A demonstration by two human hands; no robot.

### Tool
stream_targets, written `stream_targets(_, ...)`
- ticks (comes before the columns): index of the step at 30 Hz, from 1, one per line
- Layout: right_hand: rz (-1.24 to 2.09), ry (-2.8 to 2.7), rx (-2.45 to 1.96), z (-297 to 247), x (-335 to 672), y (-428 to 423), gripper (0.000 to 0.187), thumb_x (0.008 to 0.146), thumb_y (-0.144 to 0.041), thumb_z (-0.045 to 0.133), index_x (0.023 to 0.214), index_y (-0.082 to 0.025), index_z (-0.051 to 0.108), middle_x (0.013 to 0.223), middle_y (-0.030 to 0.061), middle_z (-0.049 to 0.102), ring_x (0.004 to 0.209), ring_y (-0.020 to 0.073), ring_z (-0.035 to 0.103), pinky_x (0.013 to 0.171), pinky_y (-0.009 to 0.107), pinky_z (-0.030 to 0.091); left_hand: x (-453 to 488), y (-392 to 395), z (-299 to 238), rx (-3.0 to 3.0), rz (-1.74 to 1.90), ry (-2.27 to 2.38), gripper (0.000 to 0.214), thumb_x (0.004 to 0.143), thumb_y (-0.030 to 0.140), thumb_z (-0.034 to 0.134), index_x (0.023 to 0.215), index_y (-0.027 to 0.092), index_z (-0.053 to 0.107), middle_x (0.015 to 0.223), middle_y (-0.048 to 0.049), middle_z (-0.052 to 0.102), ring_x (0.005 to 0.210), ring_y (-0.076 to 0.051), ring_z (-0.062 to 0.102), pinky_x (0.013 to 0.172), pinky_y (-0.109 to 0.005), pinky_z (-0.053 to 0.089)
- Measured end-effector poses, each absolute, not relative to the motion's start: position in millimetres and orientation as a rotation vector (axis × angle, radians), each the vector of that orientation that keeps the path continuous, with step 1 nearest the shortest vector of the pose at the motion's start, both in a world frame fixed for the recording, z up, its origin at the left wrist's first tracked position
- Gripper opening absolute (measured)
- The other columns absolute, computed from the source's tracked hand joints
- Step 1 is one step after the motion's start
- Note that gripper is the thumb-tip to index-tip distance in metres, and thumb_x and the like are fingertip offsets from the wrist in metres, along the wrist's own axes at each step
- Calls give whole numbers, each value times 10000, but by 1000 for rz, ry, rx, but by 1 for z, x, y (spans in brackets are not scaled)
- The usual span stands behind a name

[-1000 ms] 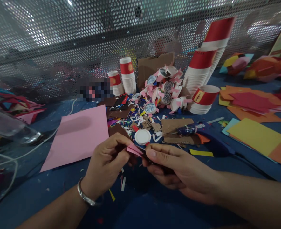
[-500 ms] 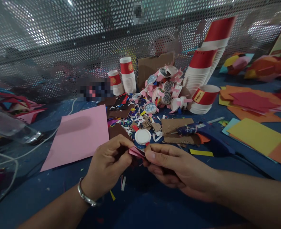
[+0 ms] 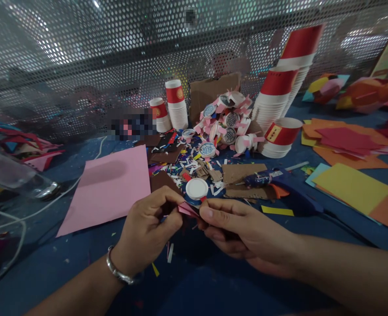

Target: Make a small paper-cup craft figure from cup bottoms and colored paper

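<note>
Small pink paper piece (image 3: 186, 210): folded, layered, tilted. Pinched between left hand (image 3: 148, 230) and right hand (image 3: 246, 235), above the surface (image 3: 65, 259).

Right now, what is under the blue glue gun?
The glue gun rests on brown cardboard pieces, with an orange scrap showing beneath; whatever lies directly under its body is hidden.

Bare blue table (image 3: 207, 285) lies open near the body, between the forearms. The left hand (image 3: 148, 232) and right hand (image 3: 243, 232), pinched together on a small folded pink paper piece (image 3: 186, 210), fill the near middle. Just beyond them, a white round lid (image 3: 197, 188), brown cardboard pieces (image 3: 243, 173) and a heap of paper cuttings (image 3: 187, 164) crowd the way. A flat pink paper sheet (image 3: 106, 188) lies to the left and a blue glue gun (image 3: 294, 195) to the right. Stacks of red-and-white paper cups (image 3: 279, 105) and a perforated metal screen (image 3: 82, 66) close the back.
</note>
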State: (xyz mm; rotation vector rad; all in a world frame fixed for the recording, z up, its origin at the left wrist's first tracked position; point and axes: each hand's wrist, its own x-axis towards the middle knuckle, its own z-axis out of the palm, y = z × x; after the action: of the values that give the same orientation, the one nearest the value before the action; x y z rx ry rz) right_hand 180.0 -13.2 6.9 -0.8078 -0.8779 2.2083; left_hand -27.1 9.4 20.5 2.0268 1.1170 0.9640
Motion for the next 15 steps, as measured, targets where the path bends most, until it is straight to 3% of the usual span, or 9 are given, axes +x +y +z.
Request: stream_targets(15, 2201, -901, -833, 7, 180, -12, 350, 919, -496, 677, 859, -163, 589, 626, -82, 418, 422, 1, 225, 407, 196, 71, -27, 9, 21, 2022, 940, 1126, 168, 806, 65, 569, 815, 203, 666, 714, 14, 701, 574, -109, 639, 516, -202, 487)
